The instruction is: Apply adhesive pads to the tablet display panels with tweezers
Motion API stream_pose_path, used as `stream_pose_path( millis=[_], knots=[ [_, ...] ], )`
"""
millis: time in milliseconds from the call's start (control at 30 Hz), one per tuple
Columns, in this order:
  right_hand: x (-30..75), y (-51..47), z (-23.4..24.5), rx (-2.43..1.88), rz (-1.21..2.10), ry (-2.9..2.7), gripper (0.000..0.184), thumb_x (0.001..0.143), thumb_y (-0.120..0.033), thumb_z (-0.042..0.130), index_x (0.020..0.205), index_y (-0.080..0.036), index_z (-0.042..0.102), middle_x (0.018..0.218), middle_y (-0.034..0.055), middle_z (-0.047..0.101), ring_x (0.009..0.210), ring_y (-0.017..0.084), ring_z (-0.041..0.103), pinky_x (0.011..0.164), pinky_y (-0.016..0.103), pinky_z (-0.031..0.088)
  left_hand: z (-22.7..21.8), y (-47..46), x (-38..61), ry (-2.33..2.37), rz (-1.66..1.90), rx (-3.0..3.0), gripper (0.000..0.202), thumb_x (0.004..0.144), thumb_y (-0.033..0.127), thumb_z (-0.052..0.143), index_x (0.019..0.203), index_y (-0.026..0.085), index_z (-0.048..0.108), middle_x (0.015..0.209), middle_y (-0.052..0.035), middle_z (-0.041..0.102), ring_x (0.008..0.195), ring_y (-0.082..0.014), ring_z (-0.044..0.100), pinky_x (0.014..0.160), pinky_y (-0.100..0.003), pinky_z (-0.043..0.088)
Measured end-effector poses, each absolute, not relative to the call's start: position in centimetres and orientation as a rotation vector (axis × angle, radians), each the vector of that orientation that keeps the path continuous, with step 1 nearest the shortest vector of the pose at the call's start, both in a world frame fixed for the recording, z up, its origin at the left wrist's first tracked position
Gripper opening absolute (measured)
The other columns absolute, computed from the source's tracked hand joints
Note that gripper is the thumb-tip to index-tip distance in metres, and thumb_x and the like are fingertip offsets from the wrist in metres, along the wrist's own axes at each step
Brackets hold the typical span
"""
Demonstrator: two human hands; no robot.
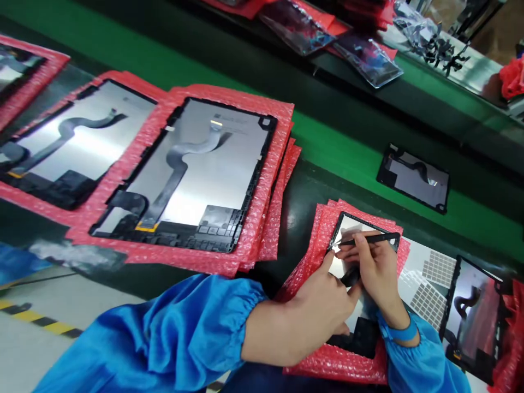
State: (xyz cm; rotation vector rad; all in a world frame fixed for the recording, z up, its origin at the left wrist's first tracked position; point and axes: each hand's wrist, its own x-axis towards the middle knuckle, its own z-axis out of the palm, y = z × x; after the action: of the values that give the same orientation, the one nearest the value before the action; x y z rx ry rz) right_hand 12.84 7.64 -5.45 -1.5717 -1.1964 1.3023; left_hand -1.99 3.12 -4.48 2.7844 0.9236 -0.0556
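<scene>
A tablet screen panel [347, 226] lies back side up on a stack of red bubble wrap [311, 262] in front of me. My right hand [379, 273] is closed around black tweezers [368, 239], whose tips meet the panel's upper left corner. My left hand [315, 311] rests on the panel beside them, its forefinger stretched toward the same corner, the other fingers curled. Both arms wear blue sleeves, and a blue wrist strap [399, 331] circles the right wrist.
Two larger panels [196, 174] [69, 142] lie on red bubble wrap stacks to the left. Another panel [413, 177] rests on the green belt [327, 147]. A sheet of small grey pads [434, 284] and one more panel [475, 316] sit at right. Bagged parts [368, 57] lie beyond.
</scene>
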Motion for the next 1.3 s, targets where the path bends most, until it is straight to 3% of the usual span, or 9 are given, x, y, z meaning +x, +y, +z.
stream_pose_path(
  millis=[233, 500, 600, 667, 733, 833, 967, 1133, 1300],
  knots=[
    [12.8, 7.7, -5.5, -1.631, 1.287, -1.238, 0.048, 0.096, -0.066, 0.069, 0.101, -0.018, 0.067, 0.079, 0.0079, 0.081, 0.066, 0.021, 0.079, 0.061, 0.031, 0.066, -4.7, 3.2, -2.0, 0.954, 0.037, 2.797, 0.073, 0.082, 0.071, 0.078, 0.127, 0.015, 0.068, 0.074, -0.0081, 0.077, 0.063, -0.03, 0.07, 0.112, -0.059, 0.039],
    [12.7, 8.0, -5.8, -1.61, 1.312, -1.231, 0.05, 0.096, -0.066, 0.068, 0.103, -0.017, 0.068, 0.081, 0.0089, 0.081, 0.067, 0.021, 0.08, 0.061, 0.03, 0.066, -5.0, 4.9, -2.2, 0.852, -0.02, 2.681, 0.09, 0.071, 0.083, 0.077, 0.127, 0.013, 0.071, 0.077, -0.0137, 0.08, 0.068, -0.032, 0.074, 0.116, -0.063, 0.035],
    [12.6, 7.9, -5.5, -1.559, 1.316, -1.149, 0.05, 0.093, -0.067, 0.071, 0.099, -0.018, 0.066, 0.079, 0.0085, 0.081, 0.064, 0.021, 0.079, 0.058, 0.029, 0.065, -4.2, 5.8, -2.7, 0.824, 0.004, 2.629, 0.094, 0.07, 0.082, 0.081, 0.129, 0.01, 0.071, 0.088, -0.0187, 0.081, 0.086, -0.0375, 0.078, 0.118, -0.064, 0.035],
    [13.0, 7.6, -5.0, -1.522, 1.275, -1.103, 0.049, 0.092, -0.067, 0.072, 0.097, -0.018, 0.065, 0.076, 0.0079, 0.081, 0.06, 0.022, 0.079, 0.054, 0.029, 0.065, -3.4, 6.2, -3.4, 0.759, 0.154, 2.591, 0.09, 0.074, 0.079, 0.08, 0.134, 0.013, 0.069, 0.112, -0.0218, 0.08, 0.112, -0.0401, 0.075, 0.121, -0.062, 0.034],
    [14.1, 6.8, -4.4, -1.494, 1.186, -1.073, 0.046, 0.092, -0.064, 0.074, 0.096, -0.019, 0.065, 0.072, 0.007, 0.08, 0.057, 0.022, 0.078, 0.052, 0.029, 0.064, -2.5, 6.1, -4.5, 0.685, 0.325, 2.491, 0.079, 0.084, 0.074, 0.075, 0.141, 0.021, 0.064, 0.129, -0.0165, 0.076, 0.126, -0.0355, 0.07, 0.12, -0.055, 0.039],
    [16.5, 5.2, -4.0, -1.473, 1.035, -1.049, 0.041, 0.093, -0.059, 0.076, 0.094, -0.019, 0.066, 0.071, 0.0066, 0.08, 0.056, 0.023, 0.078, 0.054, 0.031, 0.066, -1.9, 5.2, -6.1, 0.991, 0.349, 2.258, 0.049, 0.107, 0.058, 0.05, 0.139, 0.023, 0.061, 0.113, -0.0097, 0.08, 0.106, -0.028, 0.077, 0.096, -0.042, 0.058],
    [19.0, 3.4, -5.4, -1.493, 0.972, -1.059, 0.04, 0.095, -0.057, 0.074, 0.094, -0.018, 0.068, 0.078, 0.0088, 0.082, 0.06, 0.023, 0.079, 0.059, 0.033, 0.066, -3.7, 4.0, -7.2, 1.665, 0.082, 2.021, 0.04, 0.112, 0.042, 0.033, 0.122, 0.012, 0.058, 0.087, -0.0141, 0.075, 0.076, -0.0321, 0.076, 0.067, -0.042, 0.057],
    [19.4, 2.8, -7.9, -1.493, 0.934, -1.004, 0.042, 0.097, -0.058, 0.072, 0.098, -0.016, 0.069, 0.088, 0.0103, 0.083, 0.064, 0.021, 0.079, 0.064, 0.032, 0.065, -5.2, 4.1, -6.6, 1.623, 0.189, 2.043, 0.021, 0.108, 0.025, 0.036, 0.103, 0.019, 0.056, 0.092, -0.0085, 0.068, 0.079, -0.0248, 0.072, 0.073, -0.037, 0.055],
    [19.5, 2.9, -8.9, -1.447, 0.929, -0.926, 0.047, 0.093, -0.062, 0.074, 0.097, -0.015, 0.066, 0.079, 0.0084, 0.082, 0.065, 0.022, 0.08, 0.067, 0.031, 0.065, -3.2, 4.1, -5.0, 1.734, 0.432, 2.051, 0.017, 0.102, 0.02, 0.04, 0.099, 0.021, 0.056, 0.12, -0.0144, 0.057, 0.106, -0.0265, 0.063, 0.087, -0.041, 0.054]
  ],
)
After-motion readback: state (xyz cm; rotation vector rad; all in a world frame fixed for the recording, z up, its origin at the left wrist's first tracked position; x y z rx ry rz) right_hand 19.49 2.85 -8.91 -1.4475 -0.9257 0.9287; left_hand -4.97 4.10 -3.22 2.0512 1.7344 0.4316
